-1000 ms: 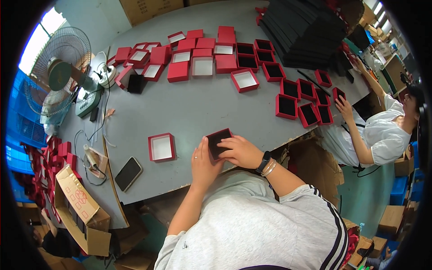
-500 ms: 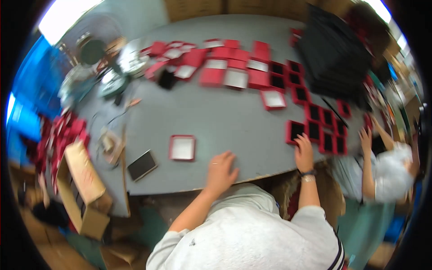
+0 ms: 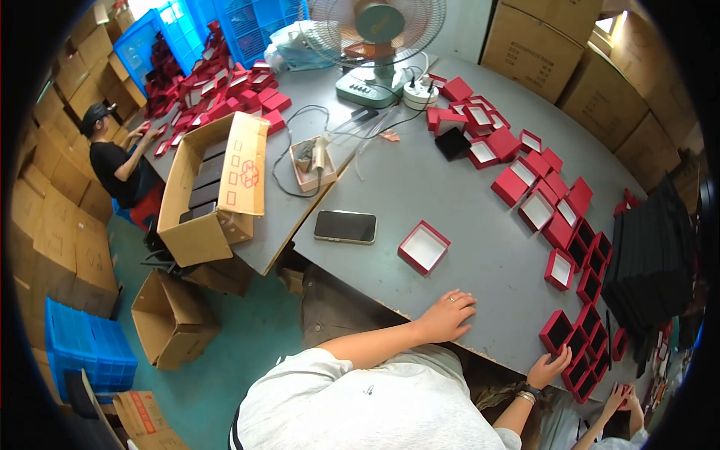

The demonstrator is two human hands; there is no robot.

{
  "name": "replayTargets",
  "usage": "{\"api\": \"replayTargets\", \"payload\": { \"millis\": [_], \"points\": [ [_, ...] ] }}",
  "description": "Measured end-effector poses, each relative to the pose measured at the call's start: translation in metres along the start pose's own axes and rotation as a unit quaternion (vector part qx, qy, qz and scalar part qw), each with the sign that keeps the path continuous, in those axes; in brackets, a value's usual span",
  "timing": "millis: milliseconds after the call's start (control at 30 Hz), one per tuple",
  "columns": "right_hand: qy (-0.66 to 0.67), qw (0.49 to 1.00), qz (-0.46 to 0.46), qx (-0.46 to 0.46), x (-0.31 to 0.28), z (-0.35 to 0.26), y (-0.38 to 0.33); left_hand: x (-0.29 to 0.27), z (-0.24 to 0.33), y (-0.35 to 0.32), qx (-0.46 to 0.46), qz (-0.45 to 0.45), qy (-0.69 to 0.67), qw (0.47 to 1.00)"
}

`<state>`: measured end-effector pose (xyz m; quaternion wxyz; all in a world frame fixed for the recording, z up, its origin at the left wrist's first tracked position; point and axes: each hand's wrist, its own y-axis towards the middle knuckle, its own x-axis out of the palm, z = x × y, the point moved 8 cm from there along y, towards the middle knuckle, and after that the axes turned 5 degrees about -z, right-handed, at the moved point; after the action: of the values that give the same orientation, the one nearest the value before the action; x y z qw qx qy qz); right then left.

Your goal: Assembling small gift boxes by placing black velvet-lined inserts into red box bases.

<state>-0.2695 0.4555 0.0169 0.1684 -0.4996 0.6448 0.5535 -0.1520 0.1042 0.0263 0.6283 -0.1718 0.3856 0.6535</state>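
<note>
My left hand (image 3: 448, 315) lies flat on the grey table (image 3: 420, 180) near its front edge, fingers spread, holding nothing. An open red box with a white inside (image 3: 424, 247) sits just beyond it. My right hand (image 3: 547, 367), with a watch on the wrist, rests at the table edge. Its fingertips are against a red box with a black insert (image 3: 556, 331), the nearest of a row of such boxes (image 3: 592, 262).
A dark phone (image 3: 345, 226) lies left of the white-lined box. More red boxes (image 3: 536, 180) run toward a fan (image 3: 382, 30). A black stack (image 3: 652, 255) stands at the right and an open carton (image 3: 214, 187) at the left. One person (image 3: 112, 157) works far left; another's hand (image 3: 619, 397) is at lower right.
Both hands held a black-lined box a second ago. The right hand carried it to the row at the right, the left hand settled flat on the table, and the view has swung left.
</note>
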Motion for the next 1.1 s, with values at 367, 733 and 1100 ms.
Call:
{"api": "replayTargets", "payload": {
  "millis": [367,733,1100],
  "points": [
    [-0.028,0.999,0.028,0.033,-0.015,-0.002,-0.004,0.002,0.000,0.011,0.000,-0.006,-0.026,1.000],
    [0.008,0.999,0.004,0.037,-0.014,-0.027,0.015,0.005,-0.013,0.012,-0.043,-0.040,0.033,0.998],
    [-0.073,0.978,0.194,-0.004,-0.120,0.015,0.263,0.026,-0.004,0.125,-0.039,-0.226,0.027,0.973]
  ]
}}
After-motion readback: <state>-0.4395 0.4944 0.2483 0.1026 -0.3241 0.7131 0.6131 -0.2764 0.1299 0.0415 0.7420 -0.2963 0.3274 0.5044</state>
